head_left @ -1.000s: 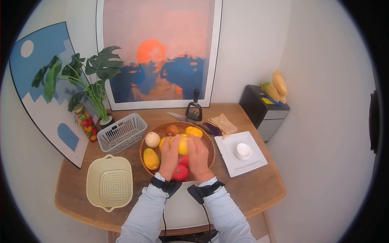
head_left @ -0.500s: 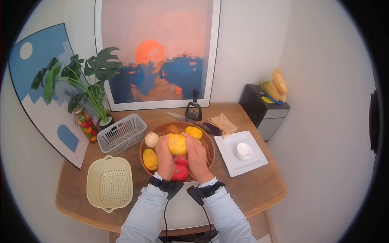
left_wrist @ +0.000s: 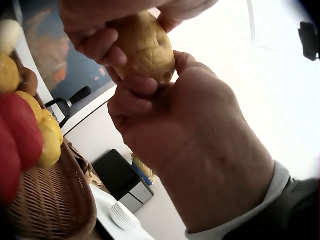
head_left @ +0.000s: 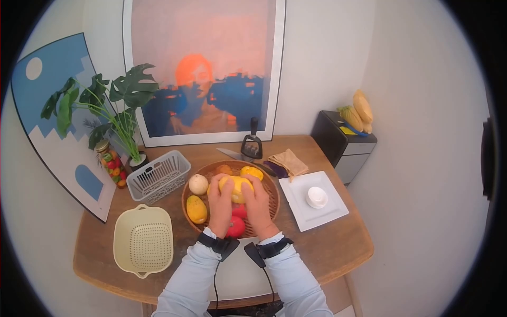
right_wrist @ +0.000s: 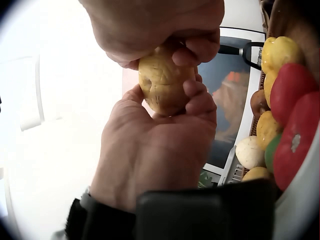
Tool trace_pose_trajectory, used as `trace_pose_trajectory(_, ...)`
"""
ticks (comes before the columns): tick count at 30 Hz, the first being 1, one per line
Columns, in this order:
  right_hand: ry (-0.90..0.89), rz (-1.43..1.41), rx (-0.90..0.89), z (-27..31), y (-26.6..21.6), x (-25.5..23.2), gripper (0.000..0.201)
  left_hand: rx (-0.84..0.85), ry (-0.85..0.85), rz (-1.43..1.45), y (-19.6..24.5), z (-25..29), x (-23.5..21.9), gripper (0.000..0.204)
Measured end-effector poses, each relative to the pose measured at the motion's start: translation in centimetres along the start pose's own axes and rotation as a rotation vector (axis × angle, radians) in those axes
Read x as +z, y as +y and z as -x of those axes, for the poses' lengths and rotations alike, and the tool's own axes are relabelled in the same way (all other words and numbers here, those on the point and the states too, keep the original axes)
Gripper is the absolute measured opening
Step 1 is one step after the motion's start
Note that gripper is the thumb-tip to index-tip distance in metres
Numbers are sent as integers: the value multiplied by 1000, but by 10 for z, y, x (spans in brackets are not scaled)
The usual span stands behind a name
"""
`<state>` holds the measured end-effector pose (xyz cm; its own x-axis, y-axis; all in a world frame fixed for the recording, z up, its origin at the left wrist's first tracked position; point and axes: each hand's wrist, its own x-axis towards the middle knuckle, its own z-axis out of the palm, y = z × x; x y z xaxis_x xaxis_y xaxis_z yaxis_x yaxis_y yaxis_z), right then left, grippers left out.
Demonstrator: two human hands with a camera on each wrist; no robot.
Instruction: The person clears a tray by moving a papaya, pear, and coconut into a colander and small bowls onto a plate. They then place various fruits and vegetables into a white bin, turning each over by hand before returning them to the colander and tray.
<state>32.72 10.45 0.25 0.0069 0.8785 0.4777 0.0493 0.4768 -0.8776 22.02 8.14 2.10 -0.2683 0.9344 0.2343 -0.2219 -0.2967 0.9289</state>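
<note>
Yellow fruit (head_left: pixel 237 193): held above the wicker basket (head_left: pixel 271 199), between both hands. Fingers of the left hand (head_left: pixel 219 210) and right hand (head_left: pixel 257 212) grasp opposite sides, likely to balance the rounded body and prevent rolling. The raised position probably gives knuckle clearance over the red produce (head_left: pixel 236 227); the basket could catch a slip.

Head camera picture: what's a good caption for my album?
Left hand and right hand hold a yellow thing over the basket.
</note>
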Motion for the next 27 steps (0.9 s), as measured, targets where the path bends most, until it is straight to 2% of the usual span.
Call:
trace_pose_trajectory(1, 11, -76, 149, -1, 6, -1, 36, 59, 14, -15, -5, 0, 3, 26)
trace_pose_trajectory(3, 26, -100, 202, -4, 7, -6, 35, 176, 40, -43, -20, -4, 7, 27)
trace_pose_trajectory(4, 34, -112, 229, -5, 7, -7, 34, 126, 20, -38, -16, -3, 6, 28)
trace_pose_trajectory(7, 106, 226, -212, -3, 7, -2, 34, -26, -41, 59, -4, -4, -2, 29)
trace_pose_trajectory(10, -3, 130, -389, -4, -6, -1, 32, -194, -109, 315, -10, -16, -16, 37)
trace_pose_trajectory(13, -145, -159, -132, -1, -20, -4, 29, -367, -219, 541, -3, -13, -22, 42)
trace_pose_trajectory(16, -120, -145, -187, -1, -19, -3, 28, -392, -178, 541, 2, -11, -17, 45)
trace_pose_trajectory(19, -84, -42, -206, -1, -14, -6, 29, -330, -181, 441, -9, -14, -17, 43)
trace_pose_trajectory(22, -58, -132, -65, -2, -6, -6, 30, -262, -153, 343, -13, -12, -13, 40)
trace_pose_trajectory(25, -43, 133, -415, -9, 0, -5, 32, -328, -204, 520, -17, -15, -19, 35)
trace_pose_trajectory(27, 7, 273, -514, -5, -13, 0, 32, -280, -100, 501, -14, -14, -13, 32)
